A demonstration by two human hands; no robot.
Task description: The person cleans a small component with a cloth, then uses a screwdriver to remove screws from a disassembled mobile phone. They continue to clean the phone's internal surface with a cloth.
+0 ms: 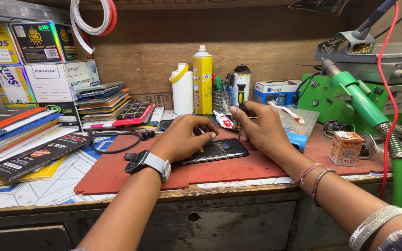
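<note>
A black phone (217,150) lies on a red mat (117,169) at the middle of the workbench. My left hand (182,137), with a watch on the wrist, rests on the phone's left half and presses it down. My right hand (257,128) is closed around a screwdriver with a black and yellow handle (241,95), held upright over the phone's far right corner. A small white and red tube (223,120) lies just behind the phone, between my hands.
Stacks of flat boxes and phone cases (19,135) fill the left side. Behind stand a white bottle (183,89), a yellow spray can (202,79) and a tool cup (220,100). A green machine with hose (364,102) and a small orange box (345,148) sit right.
</note>
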